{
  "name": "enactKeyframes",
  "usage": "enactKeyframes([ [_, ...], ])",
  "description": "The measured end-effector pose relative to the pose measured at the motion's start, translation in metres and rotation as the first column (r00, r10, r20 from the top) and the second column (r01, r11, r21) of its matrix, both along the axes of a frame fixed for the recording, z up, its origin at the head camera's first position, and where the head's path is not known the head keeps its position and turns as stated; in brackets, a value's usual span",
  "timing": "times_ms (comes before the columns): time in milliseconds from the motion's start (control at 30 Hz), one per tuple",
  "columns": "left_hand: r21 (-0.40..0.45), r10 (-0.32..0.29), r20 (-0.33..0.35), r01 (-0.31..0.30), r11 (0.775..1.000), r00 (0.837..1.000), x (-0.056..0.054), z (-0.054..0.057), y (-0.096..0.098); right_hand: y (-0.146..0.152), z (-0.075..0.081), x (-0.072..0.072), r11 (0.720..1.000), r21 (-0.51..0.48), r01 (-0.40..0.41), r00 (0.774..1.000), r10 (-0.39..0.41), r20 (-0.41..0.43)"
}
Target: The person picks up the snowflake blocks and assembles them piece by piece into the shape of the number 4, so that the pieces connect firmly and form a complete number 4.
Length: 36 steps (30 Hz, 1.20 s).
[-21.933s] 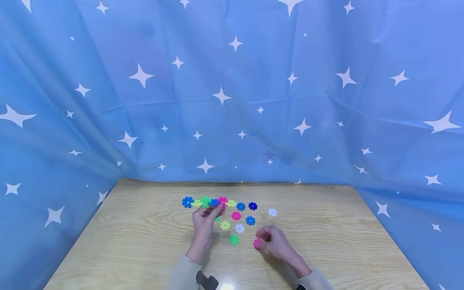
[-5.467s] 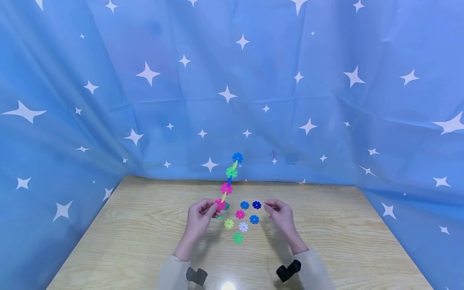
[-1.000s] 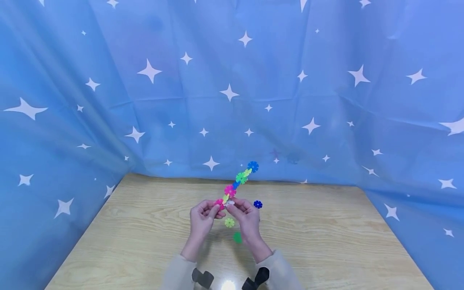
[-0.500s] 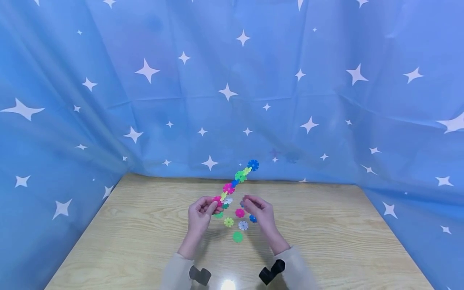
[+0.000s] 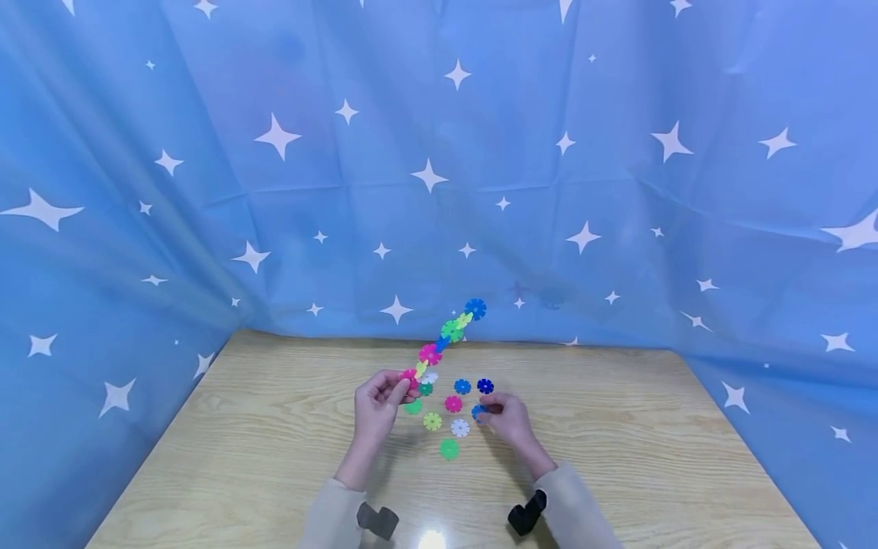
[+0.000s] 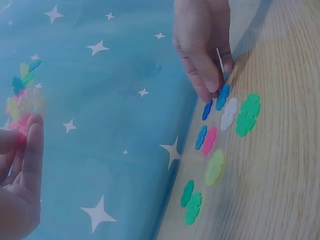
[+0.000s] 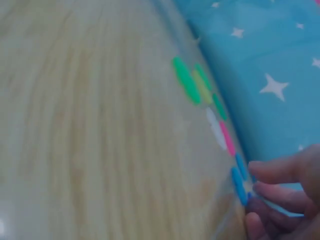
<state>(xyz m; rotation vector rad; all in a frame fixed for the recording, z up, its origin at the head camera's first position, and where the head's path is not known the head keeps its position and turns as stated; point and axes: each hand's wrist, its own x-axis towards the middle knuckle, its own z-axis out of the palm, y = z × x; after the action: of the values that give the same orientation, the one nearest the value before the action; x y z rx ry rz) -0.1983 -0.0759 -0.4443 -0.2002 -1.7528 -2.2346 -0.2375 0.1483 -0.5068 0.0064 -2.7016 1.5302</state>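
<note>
My left hand (image 5: 376, 400) pinches the pink end of a chain of interlocking snowflake discs (image 5: 452, 331), raised above the table and slanting up to the right. A white snowflake disc (image 6: 34, 103) sits on the chain's near end, beside the fingers. My right hand (image 5: 509, 419) is low over the table, its fingertips right at a blue snowflake disc (image 5: 478, 412) and partly covering it. In the right wrist view the fingertips are slightly apart beside that blue disc (image 7: 239, 185).
Several loose discs lie between the hands: dark blue (image 5: 485, 386), blue (image 5: 463, 386), pink (image 5: 453, 404), white (image 5: 460, 428), yellow (image 5: 432, 422) and green (image 5: 449, 449). Two more green ones lie below the left hand's fingers. A starry blue curtain (image 5: 329, 229) hangs behind the wooden table (image 5: 617, 427).
The right hand pressed the white disc at the chain's end, let go, then moved right and down to the blue disc. The left hand kept its pinch; the chain barely shifted.
</note>
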Motion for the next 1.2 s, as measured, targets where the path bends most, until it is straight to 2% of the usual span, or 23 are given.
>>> enactKeyframes([
  [133, -0.010, 0.002, 0.009, -0.002, 1.000, 1.000, 0.000, 0.001, -0.001, 0.001, -0.005, -0.001, 0.996, 0.081, -0.022, 0.999, 0.025, -0.031],
  [300, -0.020, 0.003, -0.009, -0.004, 1.000, 1.000, -0.002, -0.002, -0.002, 0.000, -0.003, -0.005, 0.975, 0.216, -0.053, 0.995, 0.071, -0.073],
  [433, -0.025, 0.004, -0.018, -0.005, 1.000, 1.000, -0.002, -0.003, -0.003, 0.000, 0.003, -0.007, 0.962, 0.264, -0.070, 0.997, 0.079, -0.024],
  [567, -0.034, -0.001, -0.018, 0.000, 0.999, 1.000, -0.002, -0.003, -0.003, 0.001, 0.007, -0.009, 0.960, 0.269, -0.079, 0.997, 0.076, 0.023],
  [800, -0.036, -0.013, -0.038, 0.011, 0.999, 0.999, -0.002, -0.003, -0.004, 0.005, 0.009, -0.006, 0.983, 0.167, -0.070, 0.997, 0.063, 0.046],
  [967, -0.036, -0.028, -0.072, 0.025, 0.999, 0.997, -0.002, -0.003, -0.003, 0.006, 0.013, -0.001, 0.997, 0.063, -0.042, 0.999, 0.042, 0.002],
  [1100, -0.042, -0.035, -0.073, 0.032, 0.999, 0.997, -0.002, -0.004, -0.003, 0.000, 0.024, 0.005, 0.995, -0.094, -0.029, 0.999, 0.025, -0.041],
  [1200, -0.041, -0.036, -0.061, 0.034, 0.999, 0.997, -0.002, -0.004, -0.002, -0.006, 0.033, 0.009, 0.972, -0.228, -0.053, 0.997, 0.038, -0.070],
])
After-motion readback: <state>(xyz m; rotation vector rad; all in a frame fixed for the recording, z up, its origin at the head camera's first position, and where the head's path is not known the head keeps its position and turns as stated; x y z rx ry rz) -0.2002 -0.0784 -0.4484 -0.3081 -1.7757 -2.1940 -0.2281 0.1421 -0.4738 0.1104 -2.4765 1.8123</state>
